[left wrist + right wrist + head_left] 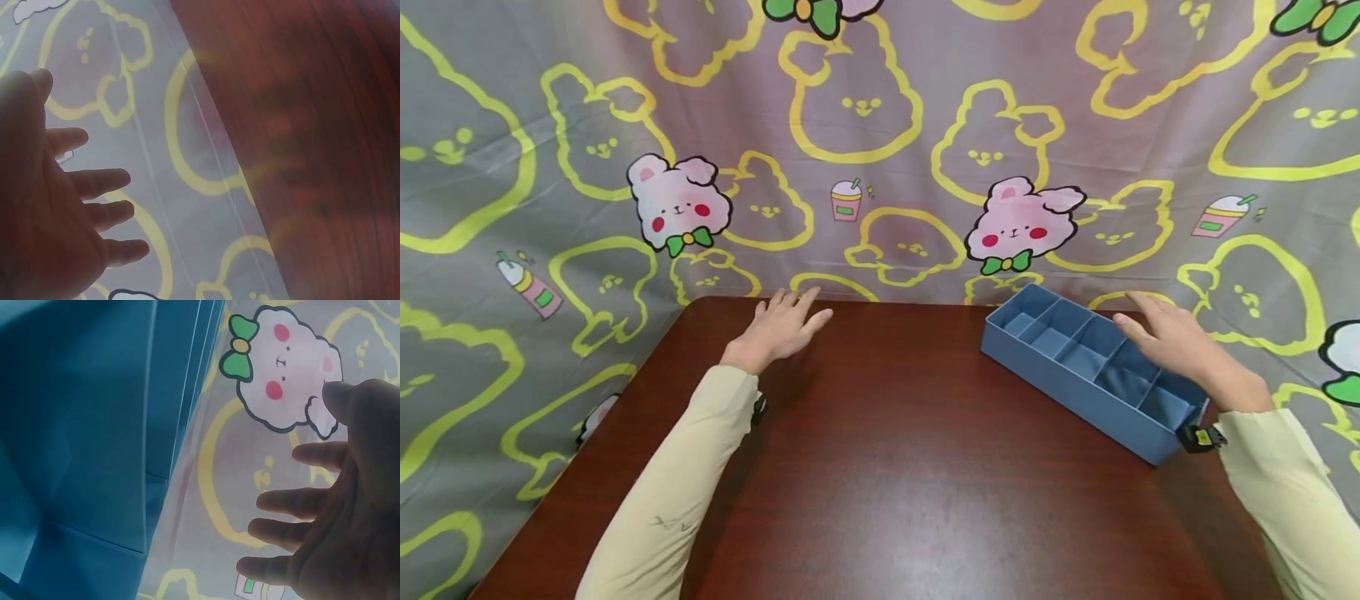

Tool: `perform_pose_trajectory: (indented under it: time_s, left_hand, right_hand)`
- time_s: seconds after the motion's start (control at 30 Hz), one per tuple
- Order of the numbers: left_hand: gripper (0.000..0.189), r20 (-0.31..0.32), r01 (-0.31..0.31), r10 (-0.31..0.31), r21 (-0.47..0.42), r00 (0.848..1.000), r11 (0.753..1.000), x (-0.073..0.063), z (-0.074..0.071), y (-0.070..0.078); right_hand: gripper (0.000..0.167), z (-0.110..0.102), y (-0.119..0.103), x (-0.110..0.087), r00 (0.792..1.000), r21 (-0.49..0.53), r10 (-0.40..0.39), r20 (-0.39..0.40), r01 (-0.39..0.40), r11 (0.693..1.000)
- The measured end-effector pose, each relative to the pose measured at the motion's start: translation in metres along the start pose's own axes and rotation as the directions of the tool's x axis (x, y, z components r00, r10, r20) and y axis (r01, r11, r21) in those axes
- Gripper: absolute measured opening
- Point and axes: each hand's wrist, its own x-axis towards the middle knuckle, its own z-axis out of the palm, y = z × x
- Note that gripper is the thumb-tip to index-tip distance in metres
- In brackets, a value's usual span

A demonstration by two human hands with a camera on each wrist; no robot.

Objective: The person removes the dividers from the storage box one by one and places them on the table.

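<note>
My left hand [775, 329] is held over the far left part of the table, its fingers spread and nothing in them. In the left wrist view the same hand [62, 212] shows loosely extended fingers. On the right, my right hand [1180, 342] hovers above the blue divided box [1075, 400], overlapping its right rear side in the head view. Its fingers are extended and hold nothing. The box stands at a slant, with several compartments in a row and no contents showing. Close up in the right wrist view, the box's blue walls [81, 425] lie beside the right hand [331, 519].
The dark red-brown wooden table [880, 467] reaches back to a hanging grey curtain [910, 192] with yellow outlines and pink-white cartoon animals. This cloth also runs along the table's left edge. A small dark device [1201, 437] is strapped at the right wrist.
</note>
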Motion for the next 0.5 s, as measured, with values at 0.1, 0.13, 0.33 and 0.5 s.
perform_pose_trajectory:
  time_s: [0.1, 0.13, 0.33, 0.5]
  left_hand:
    - [0.076, -0.006, -0.009, 0.009, -0.024, 1.0, 1.0, 0.003, 0.002, 0.007]
    - [0.075, -0.009, -0.011, 0.01, -0.032, 1.0, 0.999, 0.003, 0.003, 0.01]
    - [0.075, -0.013, -0.035, 0.035, -0.055, 0.999, 0.998, 0.007, 0.013, 0.02]
    - [0.074, -0.017, -0.046, 0.045, -0.069, 0.999, 0.997, 0.01, 0.021, 0.027]
  right_hand:
    - [0.074, 0.0, 0.002, -0.004, 1.0, 0.043, 0.024, 0.015, -0.025, 0.999]
    - [0.075, 0.001, 0.003, -0.005, 0.999, 0.056, 0.036, 0.018, -0.036, 0.998]
    - [0.071, 0.0, 0.01, -0.013, 0.998, 0.104, 0.054, -0.026, -0.051, 0.993]
    - [0.073, -0.006, 0.013, -0.019, 0.994, 0.126, 0.105, -0.025, -0.101, 0.987]
